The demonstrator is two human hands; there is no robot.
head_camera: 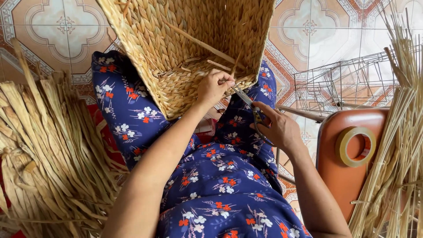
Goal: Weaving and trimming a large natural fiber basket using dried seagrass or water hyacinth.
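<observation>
Pinching a strand at the woven basket [185, 48] rim, left hand [214, 87] (grip clenched), right hand [278, 128] grasping scissors [245, 99] just beside

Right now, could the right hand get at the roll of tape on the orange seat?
Probably yes: the tape roll lies uncovered just beside the right hand, though that hand holds scissors.

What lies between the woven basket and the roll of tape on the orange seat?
In the head view, between the woven basket and the roll of tape lie patterned floor tiles and a bare wire frame.
</observation>
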